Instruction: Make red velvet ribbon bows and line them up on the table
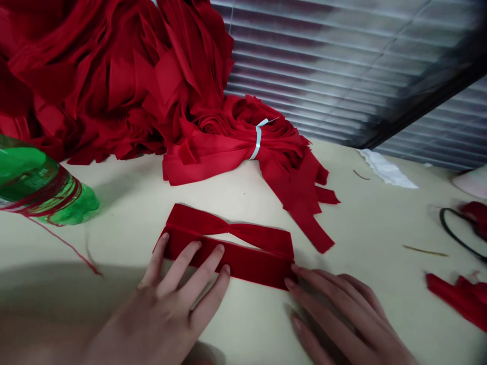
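Note:
A red velvet ribbon folded into a flat bow shape (232,243) lies on the cream table (365,238) in front of me. My left hand (171,304) rests flat with fingers spread, its fingertips pressing on the left end of the ribbon's lower strip. My right hand (338,314) lies flat on the table with fingers stretched out, fingertips touching the ribbon's right end. Neither hand grips anything.
A bundle of red ribbon strips (251,142) tied with a pale band lies behind the bow, and a big heap of red strips (99,71) fills the back left. A green plastic bottle (38,187) wound with red thread lies at left. Red scraps (460,299) and a black loop (456,233) are at right.

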`<state>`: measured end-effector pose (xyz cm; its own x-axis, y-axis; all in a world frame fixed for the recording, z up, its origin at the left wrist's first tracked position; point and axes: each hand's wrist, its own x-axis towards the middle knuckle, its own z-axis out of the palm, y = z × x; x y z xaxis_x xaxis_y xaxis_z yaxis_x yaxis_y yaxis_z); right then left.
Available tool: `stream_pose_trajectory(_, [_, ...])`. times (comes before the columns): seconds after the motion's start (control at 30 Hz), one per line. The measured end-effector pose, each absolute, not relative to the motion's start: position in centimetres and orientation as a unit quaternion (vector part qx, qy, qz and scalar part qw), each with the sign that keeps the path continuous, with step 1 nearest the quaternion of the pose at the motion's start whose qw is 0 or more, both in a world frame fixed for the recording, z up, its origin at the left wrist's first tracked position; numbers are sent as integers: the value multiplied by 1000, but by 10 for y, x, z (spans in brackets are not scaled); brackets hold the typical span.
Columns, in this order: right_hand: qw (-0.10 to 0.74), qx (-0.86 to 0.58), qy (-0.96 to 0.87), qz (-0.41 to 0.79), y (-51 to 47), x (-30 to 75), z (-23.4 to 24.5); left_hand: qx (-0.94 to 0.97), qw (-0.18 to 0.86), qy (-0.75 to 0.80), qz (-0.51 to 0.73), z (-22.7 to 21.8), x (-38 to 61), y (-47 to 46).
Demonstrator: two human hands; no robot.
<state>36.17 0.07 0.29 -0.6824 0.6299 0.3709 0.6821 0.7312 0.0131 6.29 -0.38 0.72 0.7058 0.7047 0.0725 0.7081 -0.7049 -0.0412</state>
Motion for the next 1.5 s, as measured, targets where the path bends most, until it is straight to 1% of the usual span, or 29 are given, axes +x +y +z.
stream_pose_trajectory(0.17, [183, -369, -906, -100, -5, 355, 18, -933, 21, -359, 11, 23, 64, 3])
stream_pose_trajectory(0.27, [198, -364, -905, -98, -2, 340, 33, -930, 9, -368, -17, 27, 65, 5])
stream_pose_trajectory(0.33, [218, -344, -911, -62, 7, 326, 40, -927, 6, -374, -34, 27, 65, 4])
stream_pose_trajectory(0.43, [249, -343, -905, 33, 27, 302, 39, -931, 26, -363, -33, 26, 66, 4])
stream_pose_trajectory(0.6, [219, -381, -887, 142, 42, 277, 23, -932, 34, -360, -36, 24, 67, 1])
stream_pose_trajectory(0.7, [218, -395, -871, 195, 34, 274, 22, -925, 49, -371, -66, 13, 65, -10])
stream_pose_trajectory(0.87, [241, -388, -859, 230, 24, 275, 20, -903, 53, -412, -113, -4, 63, -26])
stream_pose_trajectory(1.03, [265, -390, -846, 250, 29, 274, 17, -925, 76, -347, -132, 7, 65, -11])
stream_pose_trajectory(1.1, [260, -394, -845, 251, 29, 274, 17, -931, 61, -330, -142, 17, 66, -1])
stream_pose_trajectory(1.17, [249, -397, -847, 251, 28, 274, 19, -938, 21, -315, -140, 26, 68, 9])
stream_pose_trajectory(1.33, [245, -401, -849, 242, 29, 273, 22, -924, -145, -332, -121, 35, 71, 26])
stream_pose_trajectory(1.4, [252, -402, -843, 252, 30, 273, 21, -910, -172, -355, -130, 33, 71, 28])
stream_pose_trajectory(1.5, [255, -406, -835, 270, 31, 273, 19, -896, -185, -381, -131, 28, 71, 29])
